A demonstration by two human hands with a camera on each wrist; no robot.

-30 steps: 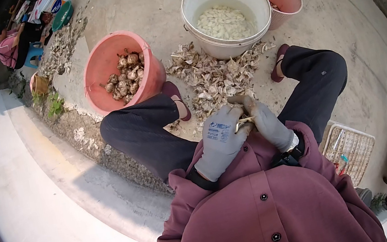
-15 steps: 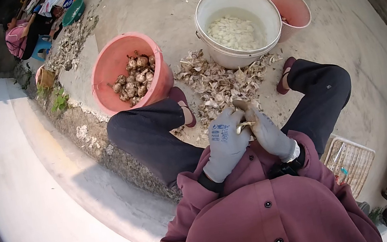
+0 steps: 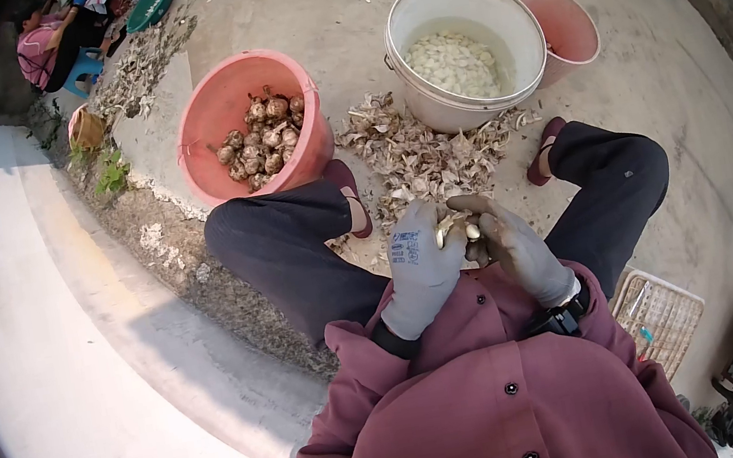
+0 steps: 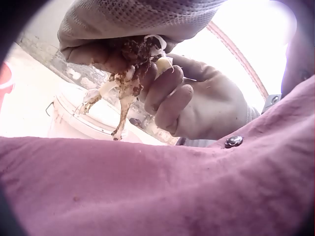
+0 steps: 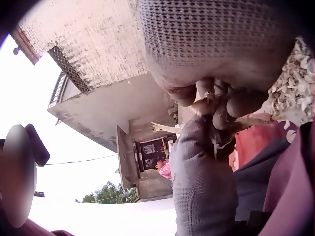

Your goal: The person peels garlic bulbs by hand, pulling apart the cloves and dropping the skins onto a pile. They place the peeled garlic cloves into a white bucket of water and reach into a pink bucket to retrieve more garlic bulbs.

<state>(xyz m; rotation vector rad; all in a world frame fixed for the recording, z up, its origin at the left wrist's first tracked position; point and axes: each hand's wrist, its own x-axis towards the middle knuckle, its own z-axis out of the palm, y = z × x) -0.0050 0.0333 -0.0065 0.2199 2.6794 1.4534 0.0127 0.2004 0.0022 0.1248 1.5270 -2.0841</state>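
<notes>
Both hands wear grey knit gloves and meet in front of my chest. My left hand [image 3: 423, 258] grips a garlic bulb [image 3: 453, 227] with dirty roots [image 4: 129, 83]. My right hand [image 3: 506, 241] curls its fingers [image 4: 165, 91] round the same bulb and pinches a pale clove [image 4: 164, 64]. In the right wrist view the two gloves press together around the bulb [image 5: 212, 110], and a dry stem [image 5: 165, 129] sticks out to the left.
A pink bucket [image 3: 213, 124] with unpeeled garlic bulbs stands front left; a white bucket [image 3: 500, 15] of peeled cloves in water stands ahead, an empty pink bucket [image 3: 568, 23] behind it. Garlic skins [image 3: 417, 155] litter the concrete between my knees. A wire basket [image 3: 659, 318] lies right. A person sits far left [image 3: 50, 44].
The head view has shifted slightly. The hands stay together at the chest and have turned the bulb, so more pale cloves show between the gloves.
</notes>
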